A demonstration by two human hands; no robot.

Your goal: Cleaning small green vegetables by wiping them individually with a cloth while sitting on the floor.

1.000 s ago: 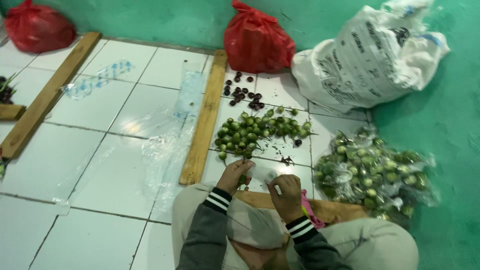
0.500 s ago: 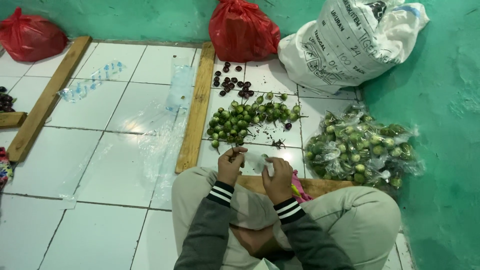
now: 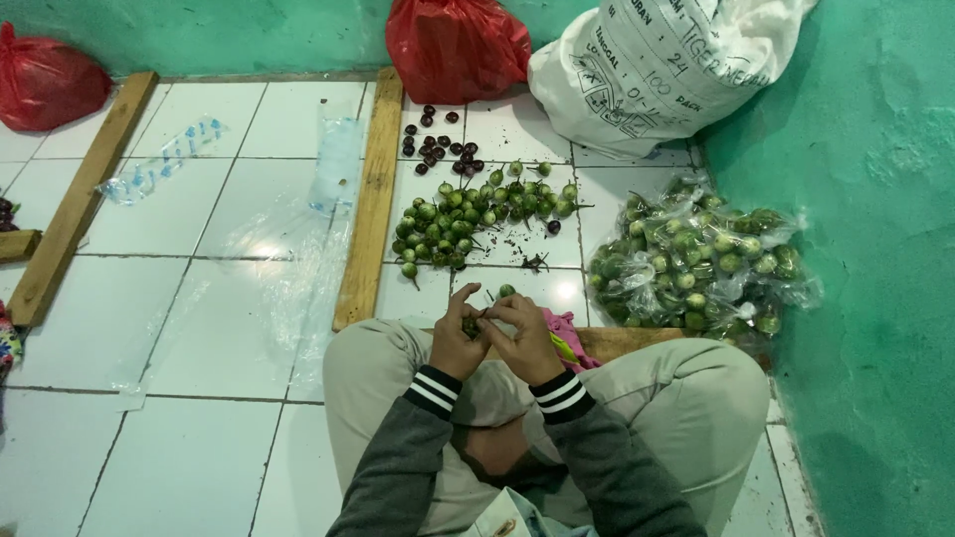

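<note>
The person sat cross-legged on the white tiled floor [image 3: 179,328], both hands brought together just above the knees. The left hand [image 3: 456,340] and the right hand [image 3: 525,338] met at the fingertips, pinching a small green fruit [image 3: 471,324] between them; the fruit sat at the meeting point of the thumbs and forefingers, mostly hidden, only a dark green patch showing. Both grips were pressed close on it, fingers curled inward. One loose green fruit [image 3: 506,290] lay on the tile just beyond the fingertips. Farther off, a scattered pile of green fruits [image 3: 468,214] with stems spread across the tiles, and beyond that a smaller cluster of dark purple fruits [image 3: 438,149]. A wooden plank [image 3: 370,199] ran near to far along the left edge of the pile. To the right, against the green wall [image 3: 875,249], clear plastic bags of green fruits [image 3: 696,264] were heaped. A large white sack [image 3: 647,70] and a red plastic bag [image 3: 453,45] stood at the far side; another red bag [image 3: 50,85] sat at the far left beside a second plank [image 3: 85,199]. Clear plastic sheeting [image 3: 259,249] lay flat on the tiles left of the first plank. A pink cloth [image 3: 569,333] showed just right of the right hand.
</note>
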